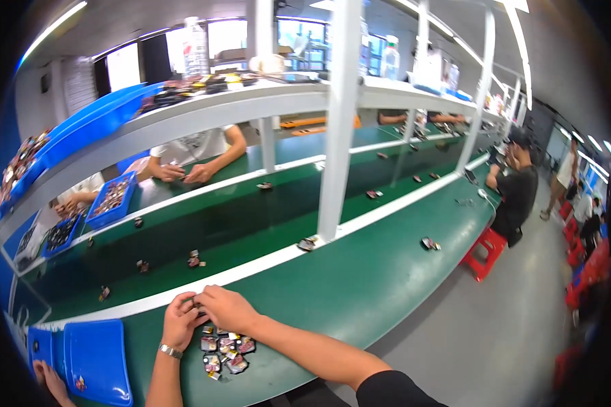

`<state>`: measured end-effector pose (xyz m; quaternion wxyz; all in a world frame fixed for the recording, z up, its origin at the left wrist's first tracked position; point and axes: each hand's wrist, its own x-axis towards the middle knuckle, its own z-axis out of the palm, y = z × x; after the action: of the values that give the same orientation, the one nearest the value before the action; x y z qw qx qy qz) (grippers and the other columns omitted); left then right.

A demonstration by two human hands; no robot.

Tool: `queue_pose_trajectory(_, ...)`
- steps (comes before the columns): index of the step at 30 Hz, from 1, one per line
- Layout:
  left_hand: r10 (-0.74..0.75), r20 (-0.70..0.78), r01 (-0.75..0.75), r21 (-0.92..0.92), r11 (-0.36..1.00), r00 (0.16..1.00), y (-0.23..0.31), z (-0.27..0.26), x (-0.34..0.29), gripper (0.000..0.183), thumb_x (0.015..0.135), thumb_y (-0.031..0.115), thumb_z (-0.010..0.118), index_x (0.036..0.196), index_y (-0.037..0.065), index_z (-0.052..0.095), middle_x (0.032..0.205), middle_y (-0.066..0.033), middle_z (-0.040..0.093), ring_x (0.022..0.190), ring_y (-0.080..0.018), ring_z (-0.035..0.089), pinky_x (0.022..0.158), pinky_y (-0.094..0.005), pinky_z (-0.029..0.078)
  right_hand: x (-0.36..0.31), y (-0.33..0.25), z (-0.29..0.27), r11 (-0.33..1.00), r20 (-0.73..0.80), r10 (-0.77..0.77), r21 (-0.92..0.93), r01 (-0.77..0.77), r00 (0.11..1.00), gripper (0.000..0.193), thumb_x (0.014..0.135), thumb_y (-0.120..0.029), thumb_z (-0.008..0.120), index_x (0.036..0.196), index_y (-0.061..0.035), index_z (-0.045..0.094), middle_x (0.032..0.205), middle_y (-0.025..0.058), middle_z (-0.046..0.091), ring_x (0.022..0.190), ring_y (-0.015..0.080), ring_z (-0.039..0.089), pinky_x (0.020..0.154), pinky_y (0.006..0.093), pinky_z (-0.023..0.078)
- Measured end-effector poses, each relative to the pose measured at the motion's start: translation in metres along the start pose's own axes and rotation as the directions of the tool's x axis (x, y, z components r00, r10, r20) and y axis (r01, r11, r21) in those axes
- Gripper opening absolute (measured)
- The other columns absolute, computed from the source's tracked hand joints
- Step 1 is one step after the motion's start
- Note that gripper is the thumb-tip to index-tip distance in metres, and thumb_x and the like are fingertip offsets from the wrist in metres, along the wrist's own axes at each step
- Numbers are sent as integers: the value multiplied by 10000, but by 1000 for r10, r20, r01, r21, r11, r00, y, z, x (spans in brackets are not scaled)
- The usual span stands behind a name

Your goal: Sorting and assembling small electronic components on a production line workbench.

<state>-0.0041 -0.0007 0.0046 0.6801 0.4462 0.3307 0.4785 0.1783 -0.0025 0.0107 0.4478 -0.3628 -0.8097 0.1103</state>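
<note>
A pile of small black-rimmed components (pixel 228 353) is spread on the green worktable (pixel 319 288), close to its near edge. Just beyond the pile, a small dark piece (pixel 198 308) is pinched between the fingertips of the left hand (pixel 179 321) and the right hand (pixel 225 310); it is mostly covered by the fingers, so its exact kind cannot be told. A metal-banded wristwatch (pixel 170 351) is worn on the left wrist, just left of the pile, while the right forearm is stretched past the pile's right side. Farther left of the pile, a blue plastic tray (pixel 96 342) is set on the table, and a co-worker's hand (pixel 53 381) is seen at its outer side. Beyond the pile, the table is bordered by a white rail (pixel 251 273), and behind that rail loose components are carried on a dark green conveyor belt (pixel 251 220). Well to the right of the pile, a single component (pixel 430 243) is left on the table, and a red plastic stool (pixel 485 252) is placed beside the table.
</note>
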Motion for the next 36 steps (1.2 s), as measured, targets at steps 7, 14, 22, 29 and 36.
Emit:
queue_pose_trajectory(7, 30, 44, -31, 30, 999, 999, -3, 6, 5, 370, 848, -73, 520, 1186, 53, 435, 1138, -121, 610, 996, -200, 626, 850, -371, 569, 1, 13, -3, 996, -76, -87, 18, 89, 993, 135, 741, -60, 629, 857, -37, 563, 874, 125, 507, 854, 312, 537, 743, 408, 471)
queue_pose_trajectory(14, 19, -17, -18, 80, 997, 1000, 2, -5, -5, 429, 855, -41, 546, 1262, 41, 439, 1151, -95, 595, 1055, -202, 606, 896, -373, 539, 17, 0, 0, 844, 190, 422, 275, -460, 887, 138, 801, -155, 595, 826, -21, 580, 960, 153, 555, 919, 340, 560, 730, 433, 477)
queue_pose_trajectory(22, -24, 178, 30, -33, 999, 984, -2, -9, 2, 449, 887, 4, 602, 1305, 25, 439, 1253, -111, 554, 1154, -223, 570, 1007, -420, 486, 5, 7, -14, 999, 78, 6, 41, -9, 997, 98, 799, -101, 690, 895, -92, 674, 1165, 95, 553, 1070, 280, 547, 859, 371, 499)
queue_pose_trajectory(29, -38, 169, 40, -11, 999, 985, -3, -9, 3, 334, 945, 27, 517, 1274, 33, 464, 1236, -97, 571, 1138, -193, 582, 967, -378, 519, 12, 2, -18, 996, 171, 4, 86, -19, 985, 86, 801, -78, 678, 887, -76, 674, 1222, 83, 552, 1091, 278, 527, 863, 370, 496)
queue_pose_trajectory(36, -26, 96, 25, 20, 1000, 995, -3, -4, 2, 284, 959, 56, 503, 1240, 52, 464, 1159, -118, 607, 1066, -194, 619, 904, -363, 555, 10, -2, -17, 998, 119, -20, 54, 14, 993, 87, 774, -87, 697, 851, -64, 662, 1180, 94, 577, 1092, 289, 534, 840, 365, 517)
